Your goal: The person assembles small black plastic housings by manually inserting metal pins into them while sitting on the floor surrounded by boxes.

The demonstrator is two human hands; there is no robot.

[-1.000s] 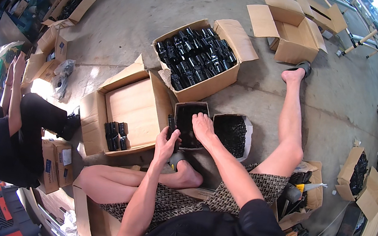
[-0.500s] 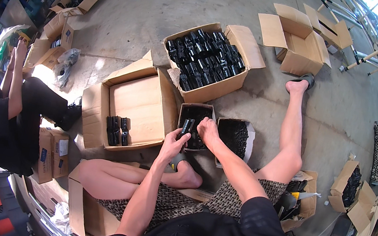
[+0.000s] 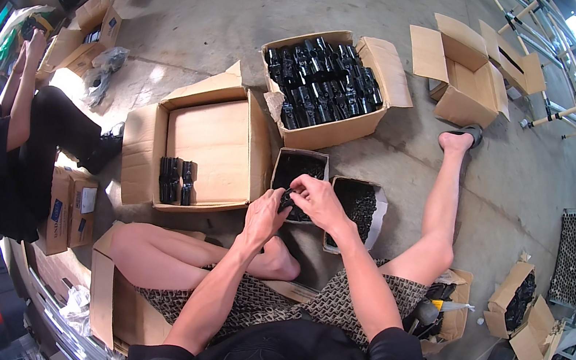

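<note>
My left hand [image 3: 265, 213] and my right hand [image 3: 318, 200] meet over a small open box of black pieces [image 3: 298, 168] in front of my folded leg. Both hands pinch one small black part [image 3: 289, 199] between the fingers. A second small box of black bits [image 3: 358, 201] stands just right of my right hand. To the left lies a wide cardboard box [image 3: 209, 141] with a few black parts [image 3: 176, 180] lined up at its near left corner. Beyond the small boxes sits a large carton full of black parts [image 3: 324, 82].
Another person [image 3: 21, 142] in black sits at the left among small cartons [image 3: 70, 208]. Empty open cartons [image 3: 464, 76] stand at the far right, near metal tubes [image 3: 570, 109]. More boxes of black parts [image 3: 521, 301] sit at the right by my outstretched leg [image 3: 444, 195].
My hands have drawn together over the small box and now hold a black part between them. The view has shifted slightly.
</note>
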